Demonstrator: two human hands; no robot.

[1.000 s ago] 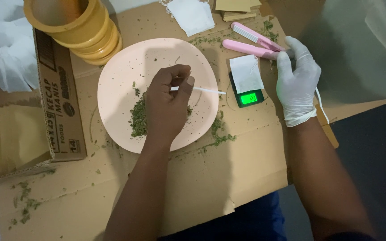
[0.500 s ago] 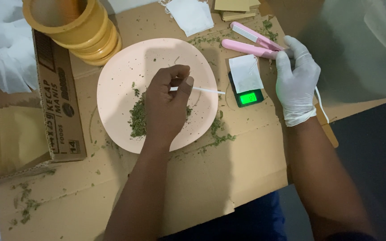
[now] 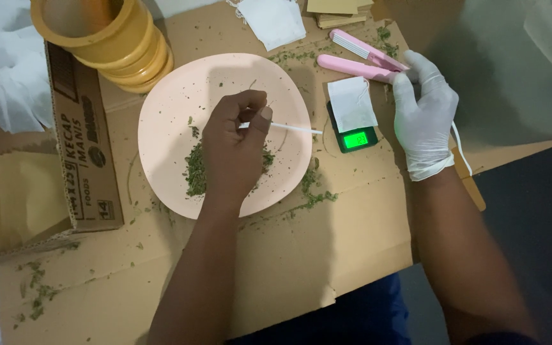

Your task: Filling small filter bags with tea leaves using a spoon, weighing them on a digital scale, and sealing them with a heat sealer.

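Pinched between thumb and forefinger, a thin white stick juts from the bare left hand, which hovers over the pale pink plate and its heap of dried green leaves; the stick's far end points toward the small black scale, where a white filter bag lies above the lit green display. The gloved right hand rests beside the scale, its fingers apparently curled around the end of a pink clamp-like sealer, though the contact is hard to make out.
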